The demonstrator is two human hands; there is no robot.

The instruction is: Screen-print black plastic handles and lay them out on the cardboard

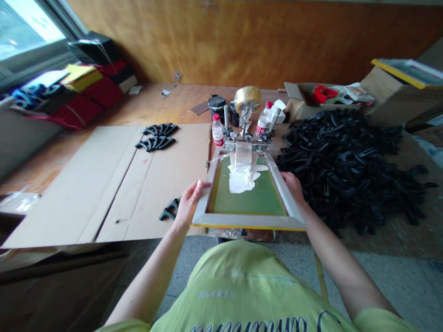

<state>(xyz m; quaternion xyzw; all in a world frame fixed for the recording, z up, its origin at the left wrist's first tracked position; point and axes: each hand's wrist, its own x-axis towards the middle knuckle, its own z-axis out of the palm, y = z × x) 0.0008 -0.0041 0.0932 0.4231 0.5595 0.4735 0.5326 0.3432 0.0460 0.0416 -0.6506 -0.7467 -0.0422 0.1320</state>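
A screen-printing frame (pixel 247 221) with green mesh and a smear of white ink (pixel 242 180) lies in front of me, hinged to a metal clamp (pixel 246 135) at its far end. My left hand (pixel 188 203) grips the frame's left rail, fingers curled over its edge. My right hand (pixel 293 185) holds the right rail with fingers closed on it. A black plastic piece (pixel 169 211) lies on the cardboard just left of my left hand.
A big heap of black plastic pieces (pixel 349 166) fills the right side. Cardboard sheets (pixel 114 184) cover the left, with two rows of black pieces (pixel 157 137). Water bottles (pixel 217 130), a black ink jar (pixel 217 107) and a tape roll (pixel 247 97) stand behind the frame. Open cartons (pixel 391 92) sit far right.
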